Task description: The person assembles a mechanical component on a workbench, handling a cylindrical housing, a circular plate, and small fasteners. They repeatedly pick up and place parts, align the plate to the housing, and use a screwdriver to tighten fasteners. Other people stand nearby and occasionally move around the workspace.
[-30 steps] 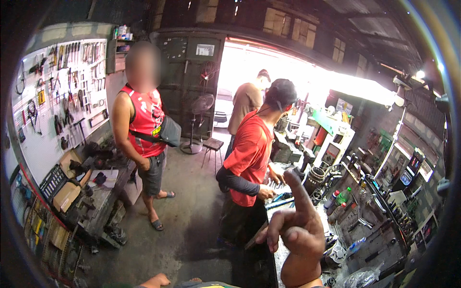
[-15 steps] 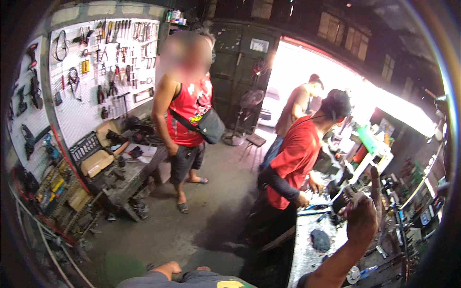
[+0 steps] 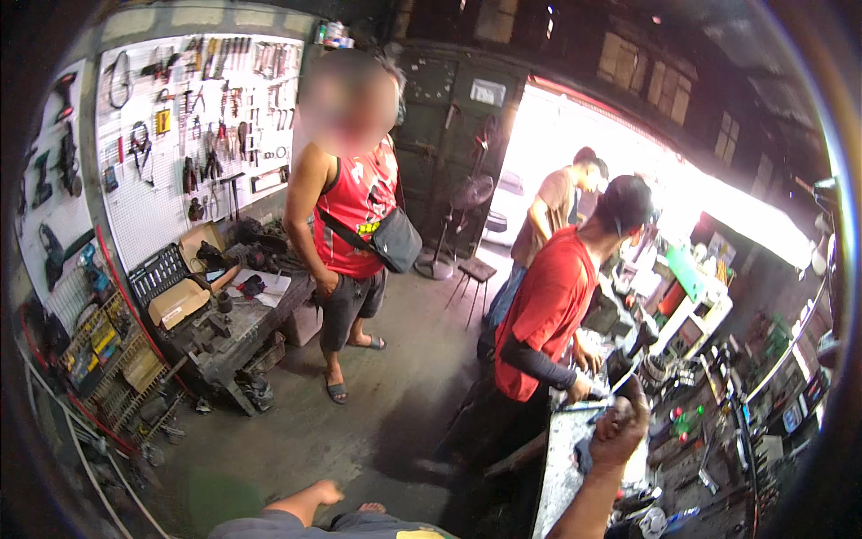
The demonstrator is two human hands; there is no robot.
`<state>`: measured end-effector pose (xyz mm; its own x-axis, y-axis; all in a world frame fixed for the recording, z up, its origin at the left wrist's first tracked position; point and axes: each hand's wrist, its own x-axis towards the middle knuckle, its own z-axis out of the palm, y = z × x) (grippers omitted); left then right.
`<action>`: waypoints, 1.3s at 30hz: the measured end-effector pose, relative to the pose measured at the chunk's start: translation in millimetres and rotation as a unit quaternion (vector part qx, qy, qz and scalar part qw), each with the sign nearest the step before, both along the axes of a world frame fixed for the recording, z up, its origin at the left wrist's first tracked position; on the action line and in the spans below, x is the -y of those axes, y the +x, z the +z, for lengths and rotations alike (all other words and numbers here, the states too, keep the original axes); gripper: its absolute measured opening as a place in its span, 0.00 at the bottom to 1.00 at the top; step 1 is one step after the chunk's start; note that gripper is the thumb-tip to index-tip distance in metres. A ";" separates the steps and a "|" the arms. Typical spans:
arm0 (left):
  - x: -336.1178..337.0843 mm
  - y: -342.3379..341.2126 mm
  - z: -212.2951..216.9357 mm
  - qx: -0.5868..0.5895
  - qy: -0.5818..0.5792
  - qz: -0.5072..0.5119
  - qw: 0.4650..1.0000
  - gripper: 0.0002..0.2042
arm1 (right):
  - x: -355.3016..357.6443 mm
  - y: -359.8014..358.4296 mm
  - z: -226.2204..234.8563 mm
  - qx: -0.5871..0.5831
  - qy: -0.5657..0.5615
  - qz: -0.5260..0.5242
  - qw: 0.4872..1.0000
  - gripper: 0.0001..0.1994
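Observation:
My right hand (image 3: pixel 618 429) is raised over the workbench (image 3: pixel 558 490), its forearm coming up from the lower edge. One finger points upward while the others curl toward the palm, and I see nothing held in them. Behind the fingertips are a thin pale rod and a black part (image 3: pixel 643 334) at the bench, near a co-worker in a red shirt (image 3: pixel 549 292). That co-worker's hand (image 3: pixel 582 388) rests on something at the bench edge. A dark cloth (image 3: pixel 583 456) lies on the bench, partly hidden by my hand. My left hand does not show.
Loose tools and parts clutter the right side. A person in a red sleeveless top (image 3: pixel 359 202) stands facing me beside a low bench (image 3: pixel 229 337) with a socket set (image 3: pixel 162 280). A pegboard (image 3: pixel 135 216) carries tools. A stool (image 3: pixel 476 269) and fan (image 3: pixel 471 191) stand farther back.
My right hand has moved left and lower, nearer the bench's cloth. The red-shirted co-worker's arm has shifted slightly along the bench. The person behind has straightened a little.

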<state>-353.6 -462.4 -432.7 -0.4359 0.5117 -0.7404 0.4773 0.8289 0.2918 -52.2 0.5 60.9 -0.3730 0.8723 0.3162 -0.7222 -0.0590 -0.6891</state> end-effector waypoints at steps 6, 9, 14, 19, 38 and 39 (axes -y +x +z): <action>-127.4 21.7 179.6 0.512 0.362 0.266 0.732 0.32 | 104.1 -48.1 -20.2 0.187 0.233 0.274 0.914 0.50; -187.6 48.1 287.5 0.767 0.361 0.139 0.511 0.33 | 144.1 -59.7 -9.4 0.290 0.381 0.443 0.758 0.44; -232.3 80.2 369.8 0.751 0.390 0.037 0.532 0.25 | 156.5 -69.1 -5.7 0.394 0.529 0.406 0.632 0.36; -220.1 84.1 374.5 0.628 0.409 0.071 0.659 0.23 | 155.9 -66.5 -20.8 0.354 0.549 0.380 0.655 0.33; -181.4 78.7 356.8 0.677 0.496 0.115 0.531 0.21 | 135.8 -77.9 99.0 0.011 0.221 0.357 0.908 0.44; -183.3 78.3 357.3 0.694 0.497 0.113 0.509 0.22 | 128.7 -89.3 99.6 0.118 0.286 0.276 0.910 0.44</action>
<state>-275.3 -279.2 -75.4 0.0229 0.9868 0.1605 -0.8347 -0.0695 0.5463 -141.4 -128.1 160.5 -0.8204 0.2487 0.5148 -0.5201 0.0493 -0.8527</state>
